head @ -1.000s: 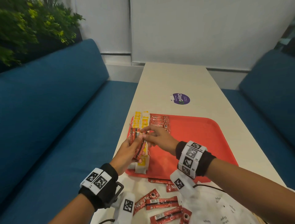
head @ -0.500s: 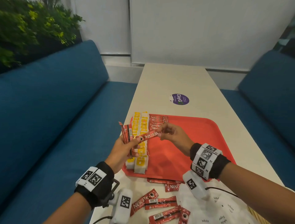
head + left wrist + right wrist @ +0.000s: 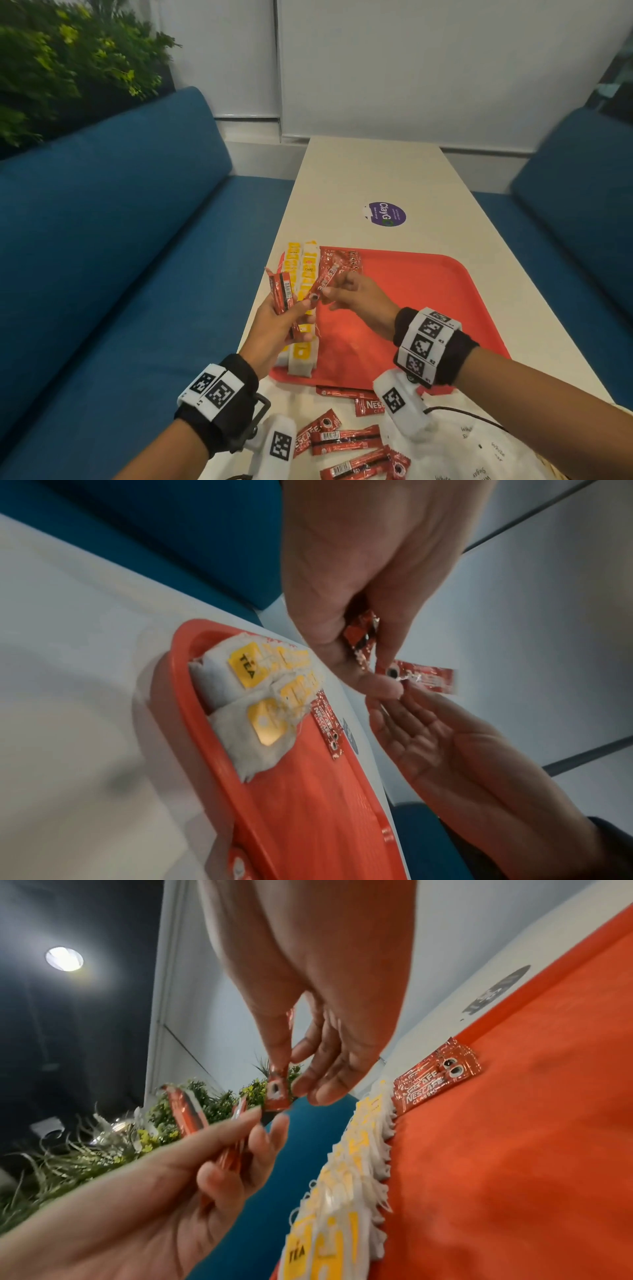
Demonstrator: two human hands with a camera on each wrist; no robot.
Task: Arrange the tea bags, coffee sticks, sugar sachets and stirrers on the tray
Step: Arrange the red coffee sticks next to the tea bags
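My left hand (image 3: 291, 315) grips a bundle of red coffee sticks (image 3: 281, 291) above the left edge of the red tray (image 3: 428, 291). My right hand (image 3: 337, 291) pinches a single coffee stick (image 3: 325, 279) that tilts up and away, its lower end by the left thumb. The right wrist view shows that stick (image 3: 277, 1093) between thumb and fingers. Two rows of yellow-tagged tea bags (image 3: 305, 270) lie along the tray's left side. A small stack of coffee sticks (image 3: 342, 257) lies beside them at the far end.
Loose coffee sticks (image 3: 346, 442) lie on the table in front of the tray, with white sugar sachets (image 3: 472, 455) to their right. A purple sticker (image 3: 387, 214) marks the table (image 3: 376, 171) beyond the tray. Blue benches flank both sides.
My right hand has drawn one coffee stick out of the bundle in my left hand and turned it from level to tilted upward. Both hands have risen a little.
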